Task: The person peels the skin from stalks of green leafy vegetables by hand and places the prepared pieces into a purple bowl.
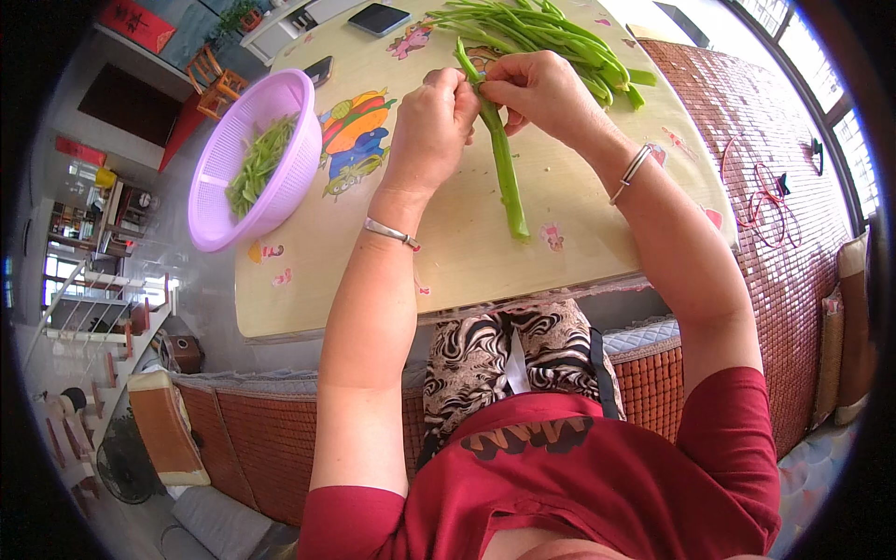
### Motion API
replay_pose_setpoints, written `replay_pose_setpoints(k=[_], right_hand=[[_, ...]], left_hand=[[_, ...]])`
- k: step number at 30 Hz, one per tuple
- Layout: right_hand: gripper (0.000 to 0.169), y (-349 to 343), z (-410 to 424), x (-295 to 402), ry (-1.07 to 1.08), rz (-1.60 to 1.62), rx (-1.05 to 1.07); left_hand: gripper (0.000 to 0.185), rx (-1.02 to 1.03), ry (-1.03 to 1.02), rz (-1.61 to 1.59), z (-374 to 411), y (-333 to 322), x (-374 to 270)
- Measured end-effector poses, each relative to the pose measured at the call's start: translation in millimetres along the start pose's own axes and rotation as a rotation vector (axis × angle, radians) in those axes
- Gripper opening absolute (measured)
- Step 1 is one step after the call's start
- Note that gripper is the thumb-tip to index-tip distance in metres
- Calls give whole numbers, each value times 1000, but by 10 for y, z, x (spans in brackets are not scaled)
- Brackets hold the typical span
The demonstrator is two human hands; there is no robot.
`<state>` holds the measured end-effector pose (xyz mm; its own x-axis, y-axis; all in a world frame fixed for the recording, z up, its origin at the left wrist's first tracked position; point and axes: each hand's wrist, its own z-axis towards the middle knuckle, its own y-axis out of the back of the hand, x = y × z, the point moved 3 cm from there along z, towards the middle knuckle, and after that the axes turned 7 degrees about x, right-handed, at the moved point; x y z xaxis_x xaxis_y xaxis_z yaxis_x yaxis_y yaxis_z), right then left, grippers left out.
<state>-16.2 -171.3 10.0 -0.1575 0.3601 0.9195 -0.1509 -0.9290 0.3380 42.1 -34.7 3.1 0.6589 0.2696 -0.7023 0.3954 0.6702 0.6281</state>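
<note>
A thick green vegetable stalk (505, 171) slants across the middle of the table, its cut lower end towards me. My left hand (437, 119) is closed around its upper part from the left, the thumb pressed near the stem. From the right, the thumb and forefinger of my right hand (535, 91) pinch the same stalk at about the same height. The two hands nearly touch. Beyond my right hand lies a heap of similar green stalks (553, 35). To the left, a lilac plastic colander (308, 133) holds short green pieces (262, 164).
The table (336, 273) bears a pale cover printed with cartoon figures. Two phones lie on it: one at the far edge (379, 19), another behind the colander (319, 71). Small green scraps are scattered near the stalk. Right of the table is a seat with a brown tiled mat (756, 119) and a red cord (763, 210).
</note>
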Motion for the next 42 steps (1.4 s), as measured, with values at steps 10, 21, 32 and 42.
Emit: replay_pose_setpoints(k=[10,21,32,42], right_hand=[[19,-40,-9,1,43,-89,-4],[17,-64,-28,10,124,-245,-26],[19,-61,35,-130,126,-158,-74],[17,-28,57,-179,-127,241,-6]], left_hand=[[21,35,170,-501,20,-7,121],[19,37,219,-589,1,-2,142],[20,15,192,-604,2,-2,146],[21,-279,-48,-27,11,68,104]])
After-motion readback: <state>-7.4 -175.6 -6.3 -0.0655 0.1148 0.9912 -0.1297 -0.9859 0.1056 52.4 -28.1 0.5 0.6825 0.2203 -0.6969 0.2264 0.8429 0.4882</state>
